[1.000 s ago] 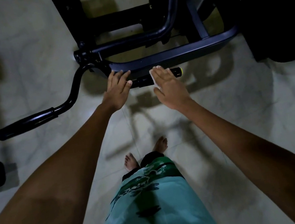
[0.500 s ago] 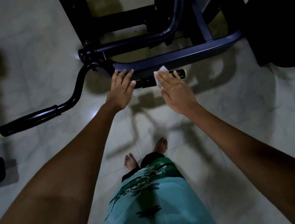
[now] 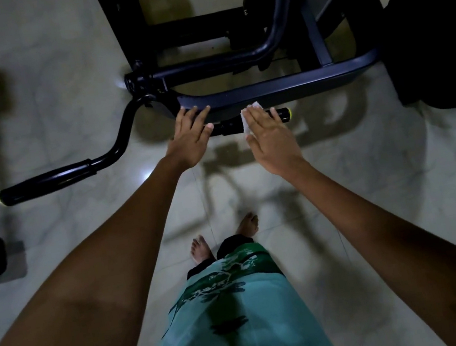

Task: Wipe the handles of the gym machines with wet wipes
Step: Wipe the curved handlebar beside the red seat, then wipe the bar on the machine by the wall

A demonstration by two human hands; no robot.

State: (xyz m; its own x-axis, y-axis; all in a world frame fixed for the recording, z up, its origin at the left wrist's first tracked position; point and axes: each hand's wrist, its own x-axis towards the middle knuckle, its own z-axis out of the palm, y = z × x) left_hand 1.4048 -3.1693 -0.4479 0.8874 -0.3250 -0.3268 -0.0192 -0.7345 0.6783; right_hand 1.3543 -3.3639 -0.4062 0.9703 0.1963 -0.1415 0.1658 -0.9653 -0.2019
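Nearest the camera hangs the teal printed garment point(image 3: 238, 316) over two bare feet on the pale marble-patterned floor tiles point(image 3: 52, 66). Further out, the right hand point(image 3: 270, 135) lies flat, fingers straight, pressing the small white wet wipe point(image 3: 250, 117) onto the short black rubber handle with the yellow end cap point(image 3: 282, 115); over the last second it has slid along this grip, and the wipe now peeks out at its fingertips. The left hand point(image 3: 192, 136), fingers extended and holding nothing, has stayed braced on the dark blue-grey steel frame bar point(image 3: 296, 85). This grip looks close to done, I judge. The long curved black handle point(image 3: 49, 179), well apart to the left, appears untouched.
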